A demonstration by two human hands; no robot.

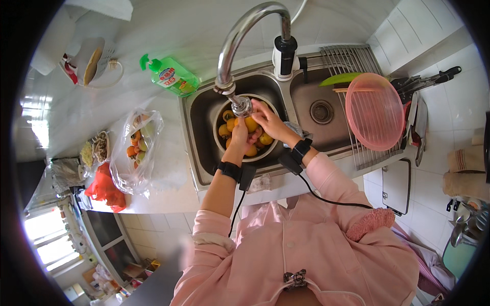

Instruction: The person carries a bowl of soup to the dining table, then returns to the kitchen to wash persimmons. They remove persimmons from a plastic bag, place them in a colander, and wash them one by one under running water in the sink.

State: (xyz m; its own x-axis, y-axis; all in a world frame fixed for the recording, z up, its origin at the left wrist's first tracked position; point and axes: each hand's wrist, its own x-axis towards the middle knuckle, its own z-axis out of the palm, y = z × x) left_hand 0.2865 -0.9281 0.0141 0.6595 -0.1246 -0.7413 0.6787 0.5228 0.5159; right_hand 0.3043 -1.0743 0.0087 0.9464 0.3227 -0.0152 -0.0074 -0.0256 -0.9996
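A round metal basin (216, 134) full of yellow-orange persimmons (225, 131) sits in the left bowl of a steel double sink (201, 153). My left hand (242, 135) and my right hand (268, 121) are over the basin, just below the faucet's spray head (242, 106). Between them they hold one persimmon (250, 124), gripped from the left and from the right. My fingers and the spray head partly cover it. Whether water is running, I cannot tell.
Left of the sink lie a clear plastic bag (153, 130) of fruit, a red bag (107, 187) and a green soap pump bottle (176, 78). A steel rack (354, 153) with a pink plastic basket (375, 111) spans the right bowl. The curved faucet (226, 49) arches above my hands.
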